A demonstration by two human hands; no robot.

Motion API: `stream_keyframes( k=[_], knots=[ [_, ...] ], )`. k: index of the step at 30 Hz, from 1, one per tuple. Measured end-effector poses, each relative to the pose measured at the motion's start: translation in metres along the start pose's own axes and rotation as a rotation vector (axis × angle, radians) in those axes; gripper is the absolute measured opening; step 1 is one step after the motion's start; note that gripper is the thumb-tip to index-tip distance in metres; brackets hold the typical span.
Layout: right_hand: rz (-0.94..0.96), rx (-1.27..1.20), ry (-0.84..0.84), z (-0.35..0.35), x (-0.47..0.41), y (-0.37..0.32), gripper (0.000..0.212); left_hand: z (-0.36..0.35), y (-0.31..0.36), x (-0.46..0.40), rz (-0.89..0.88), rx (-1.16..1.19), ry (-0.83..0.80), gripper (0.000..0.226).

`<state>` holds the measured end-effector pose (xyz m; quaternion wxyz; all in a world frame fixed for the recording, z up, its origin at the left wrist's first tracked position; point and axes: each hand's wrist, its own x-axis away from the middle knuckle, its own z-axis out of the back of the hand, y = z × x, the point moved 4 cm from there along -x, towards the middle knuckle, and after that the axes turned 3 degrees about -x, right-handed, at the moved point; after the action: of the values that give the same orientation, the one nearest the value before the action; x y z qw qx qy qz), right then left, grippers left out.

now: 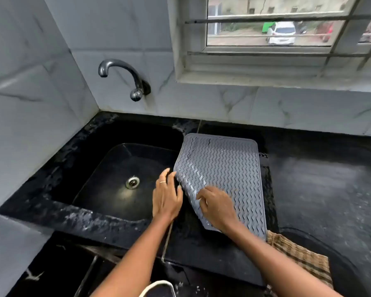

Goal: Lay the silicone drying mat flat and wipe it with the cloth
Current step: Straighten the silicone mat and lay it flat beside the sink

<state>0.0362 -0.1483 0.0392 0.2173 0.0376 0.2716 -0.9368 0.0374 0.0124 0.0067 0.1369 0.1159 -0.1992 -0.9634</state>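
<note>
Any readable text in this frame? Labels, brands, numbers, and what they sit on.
None readable.
Drying mat: only a raised wave pattern, no lettering visible.
Tap: no marking visible.
Checked cloth: pattern only.
White car outside the window: any plate is too small and blurred to read.

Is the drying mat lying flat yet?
Not yet. The mat has its left corner bent, lifted by the left hand; the right hand presses on it.
</note>
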Motion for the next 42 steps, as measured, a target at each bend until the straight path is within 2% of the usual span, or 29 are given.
stream_keyframes(
  k=[3, 5, 10, 12, 15, 19, 22, 25, 29, 31, 33, 35, 36, 37, 39, 41, 42],
  knots=[
    [0.11, 0.055, -0.115, -0.018, 0.0, -0.008, 0.023, -0.015, 0.009, -0.006, -0.154, -0.052, -0.144, 0.051],
    [0.092, 0.156, -0.205, -0.028, 0.002, -0.006, 0.032, -0.023, 0.013, -0.008, -0.259, -0.068, -0.21, 0.051],
    [0.074, 0.24, -0.264, -0.033, 0.005, 0.01, 0.049, -0.027, 0.008, -0.009, -0.396, -0.044, -0.219, 0.058],
    [0.094, 0.205, -0.229, -0.033, 0.003, 0.01, 0.045, -0.026, 0.01, -0.01, -0.473, -0.075, -0.246, 0.062],
    [0.07, 0.083, -0.086, -0.025, -0.001, 0.011, 0.037, -0.026, 0.017, -0.012, -0.588, -0.17, -0.288, 0.076],
    [-0.135, -0.063, 0.07, -0.011, -0.01, 0.031, 0.033, -0.024, 0.033, -0.016, -0.653, -0.236, -0.217, 0.078],
    [-0.334, -0.209, 0.13, -0.004, -0.017, 0.048, 0.029, -0.022, 0.043, -0.018, -0.667, -0.251, -0.158, 0.067],
    [-0.412, -0.266, 0.169, 0.006, -0.022, 0.059, 0.026, -0.02, 0.046, -0.021, -0.678, -0.26, -0.136, 0.053],
    [-0.348, -0.316, 0.144, 0.008, -0.025, 0.052, 0.014, -0.021, 0.044, -0.024, -0.531, -0.131, -0.186, 0.049],
    [-0.281, -0.4, 0.084, 0.006, -0.024, 0.041, 0.008, -0.026, 0.047, -0.027, -0.465, -0.098, -0.276, 0.047],
    [-0.218, -0.37, -0.059, 0.004, -0.022, 0.037, 0.037, -0.028, 0.053, -0.032, -0.398, -0.043, -0.375, 0.042],
    [-0.164, -0.202, -0.286, 0.002, -0.021, 0.042, 0.075, -0.024, 0.06, -0.039, -0.378, -0.012, -0.398, 0.036],
    [-0.139, -0.106, -0.363, 0.003, -0.019, 0.045, 0.087, -0.02, 0.065, -0.042, -0.377, 0.001, -0.399, 0.033],
    [-0.125, -0.039, -0.374, 0.006, -0.017, 0.048, 0.089, -0.016, 0.071, -0.045, -0.377, 0.02, -0.401, 0.031],
    [-0.135, -0.023, -0.205, 0.019, -0.018, 0.053, 0.076, -0.007, 0.085, -0.053, -0.374, 0.069, -0.416, 0.029],
    [-0.219, -0.135, -0.01, 0.035, -0.02, 0.058, 0.066, 0.0, 0.096, -0.06, -0.356, 0.105, -0.456, 0.029],
    [-0.266, -0.218, 0.017, 0.039, -0.022, 0.061, 0.063, 0.003, 0.1, -0.062, -0.35, 0.101, -0.479, 0.032]
  ],
)
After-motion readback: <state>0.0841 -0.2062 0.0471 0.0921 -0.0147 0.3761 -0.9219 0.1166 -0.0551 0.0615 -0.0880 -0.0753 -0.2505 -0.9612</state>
